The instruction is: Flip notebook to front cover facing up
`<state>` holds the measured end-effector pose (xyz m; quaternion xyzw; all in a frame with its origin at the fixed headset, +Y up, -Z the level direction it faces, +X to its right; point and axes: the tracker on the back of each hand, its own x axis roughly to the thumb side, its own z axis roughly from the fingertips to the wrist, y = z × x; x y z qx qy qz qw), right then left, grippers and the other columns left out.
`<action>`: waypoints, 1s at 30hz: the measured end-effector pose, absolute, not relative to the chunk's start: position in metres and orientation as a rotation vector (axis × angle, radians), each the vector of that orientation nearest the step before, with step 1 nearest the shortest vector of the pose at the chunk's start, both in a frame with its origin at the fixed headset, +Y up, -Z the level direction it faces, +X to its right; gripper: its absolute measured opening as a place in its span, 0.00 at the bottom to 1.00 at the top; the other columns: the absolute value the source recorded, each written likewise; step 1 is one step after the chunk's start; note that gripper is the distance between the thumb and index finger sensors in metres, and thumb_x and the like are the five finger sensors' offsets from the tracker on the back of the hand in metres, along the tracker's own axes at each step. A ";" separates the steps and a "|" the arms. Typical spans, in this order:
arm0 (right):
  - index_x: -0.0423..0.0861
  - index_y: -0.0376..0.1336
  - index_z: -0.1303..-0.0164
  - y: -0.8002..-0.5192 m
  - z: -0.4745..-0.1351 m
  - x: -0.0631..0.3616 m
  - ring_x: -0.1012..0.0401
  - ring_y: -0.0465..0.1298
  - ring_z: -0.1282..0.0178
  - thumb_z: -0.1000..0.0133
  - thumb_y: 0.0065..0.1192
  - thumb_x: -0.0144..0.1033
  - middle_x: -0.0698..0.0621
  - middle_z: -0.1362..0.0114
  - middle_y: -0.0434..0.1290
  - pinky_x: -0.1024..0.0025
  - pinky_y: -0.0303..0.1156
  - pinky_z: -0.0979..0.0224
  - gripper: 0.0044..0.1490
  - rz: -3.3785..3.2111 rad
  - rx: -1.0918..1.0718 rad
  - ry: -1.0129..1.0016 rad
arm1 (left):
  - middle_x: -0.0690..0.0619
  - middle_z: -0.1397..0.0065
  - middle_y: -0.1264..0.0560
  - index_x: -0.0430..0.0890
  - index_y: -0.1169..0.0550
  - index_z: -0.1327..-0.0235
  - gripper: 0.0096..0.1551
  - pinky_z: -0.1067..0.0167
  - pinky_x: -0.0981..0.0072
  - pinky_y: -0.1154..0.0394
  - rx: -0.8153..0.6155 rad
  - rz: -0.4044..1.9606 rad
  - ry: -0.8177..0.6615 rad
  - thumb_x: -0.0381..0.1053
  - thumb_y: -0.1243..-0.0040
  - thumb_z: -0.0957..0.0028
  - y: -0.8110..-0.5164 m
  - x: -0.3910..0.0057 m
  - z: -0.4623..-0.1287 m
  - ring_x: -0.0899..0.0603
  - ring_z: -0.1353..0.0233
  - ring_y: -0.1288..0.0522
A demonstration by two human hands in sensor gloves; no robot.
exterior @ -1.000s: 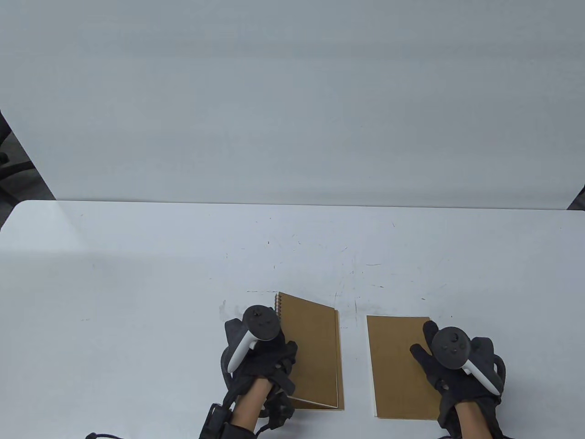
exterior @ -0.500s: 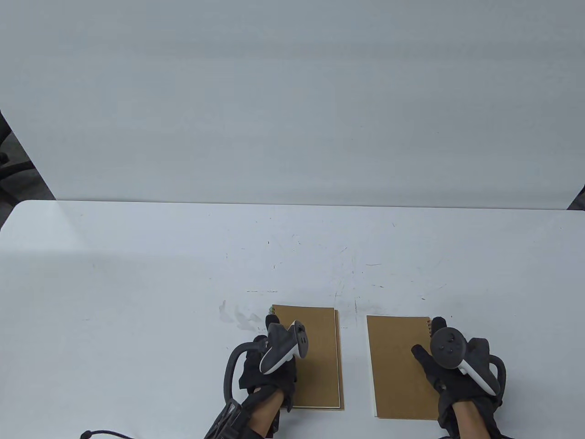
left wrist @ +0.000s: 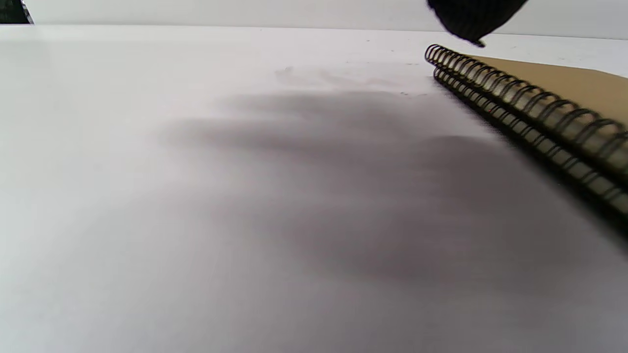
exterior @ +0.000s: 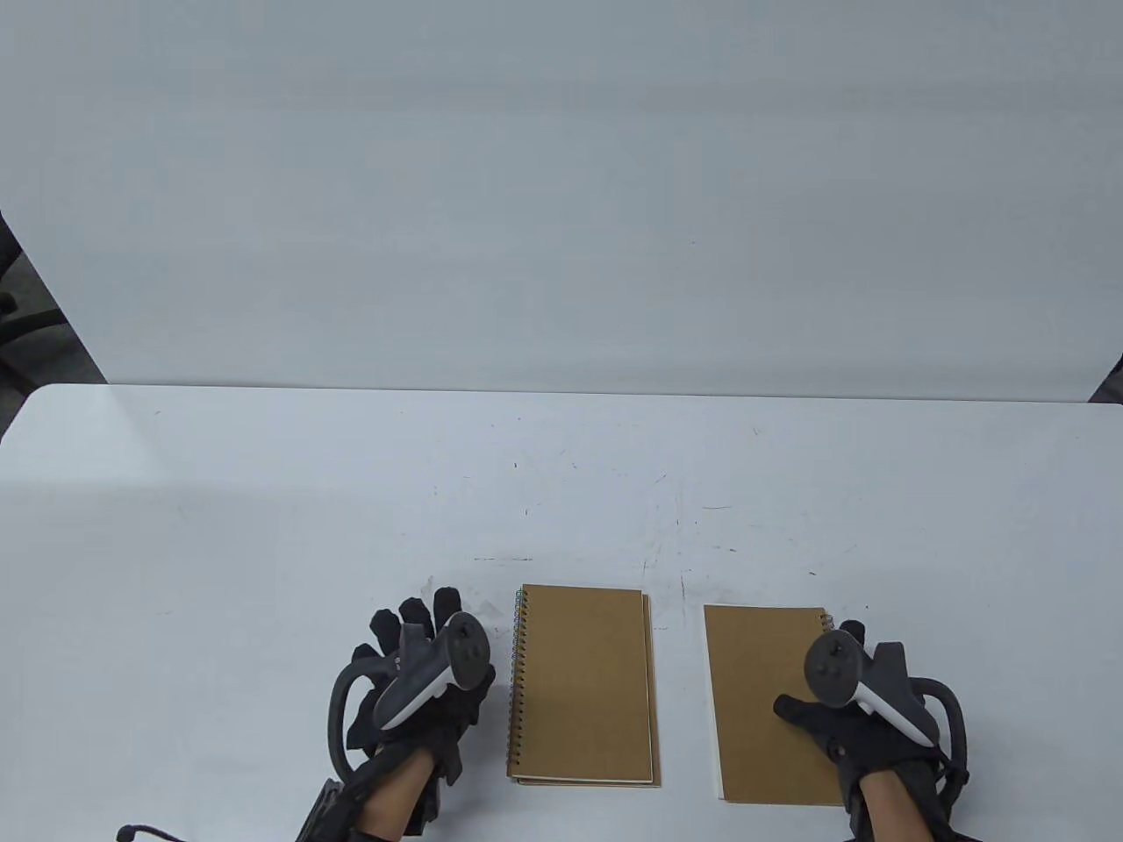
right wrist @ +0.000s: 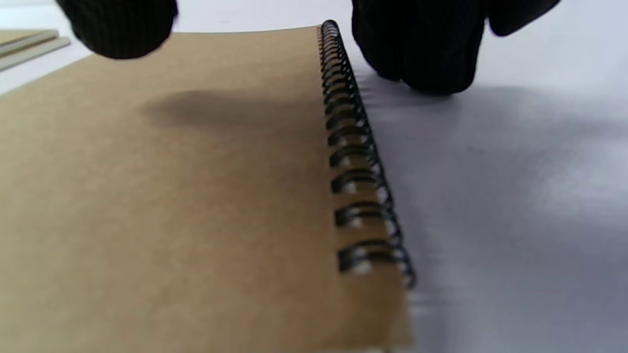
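Two brown spiral notebooks lie stacked flat (exterior: 583,684), spirals on the left; their coils show in the left wrist view (left wrist: 530,108). A third brown notebook (exterior: 763,702) lies to their right, its spiral on the right edge (right wrist: 358,162). My left hand (exterior: 412,640) is open with fingers spread over the table, just left of the stack and holding nothing. My right hand (exterior: 829,680) is at the right notebook's spiral edge: the thumb (right wrist: 117,24) hovers over the cover and the fingers (right wrist: 422,44) touch the table beside the coils.
The white table (exterior: 263,526) has faint scuff marks. A white panel (exterior: 561,219) stands along its far edge. The notebooks lie close to the near edge, with a narrow gap between them.
The left notebook, tilted up in my left hand a second ago, now lies flat. My left hand has let go and moved left onto the table. My right hand shifted slightly right.
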<state>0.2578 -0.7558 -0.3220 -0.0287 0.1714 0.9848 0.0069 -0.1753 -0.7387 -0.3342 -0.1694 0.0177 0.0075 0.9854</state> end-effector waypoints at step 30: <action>0.22 0.41 0.22 -0.656 -0.346 0.212 0.64 0.83 0.61 0.41 0.64 0.35 0.50 0.49 0.74 0.38 0.67 0.33 0.52 2.640 -0.309 0.288 | 0.33 0.16 0.69 0.46 0.76 0.25 0.58 0.31 0.19 0.61 -0.374 0.318 -0.075 0.65 0.55 0.37 -0.748 -0.200 -0.325 0.20 0.19 0.71</action>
